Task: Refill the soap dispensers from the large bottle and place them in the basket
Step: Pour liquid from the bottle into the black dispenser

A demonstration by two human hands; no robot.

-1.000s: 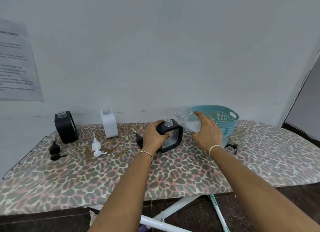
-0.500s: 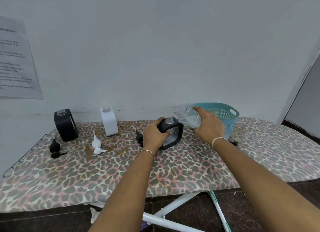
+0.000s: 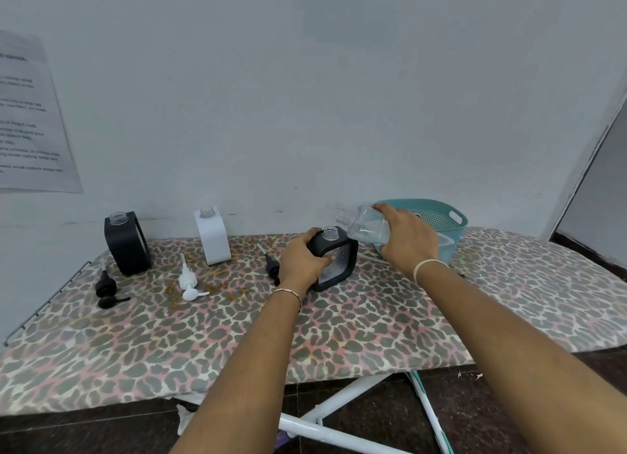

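Black dispenser (image 3: 334,262) held, clear bottle (image 3: 364,229) tilted above it.

Bare forearms, no sleeves; thin bangle (image 3: 286,292) at left wrist, pale band (image 3: 428,266) at right.

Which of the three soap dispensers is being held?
The black dispenser nearest the basket, gripped by the left hand; the other black dispenser and the white dispenser stand untouched to its left.
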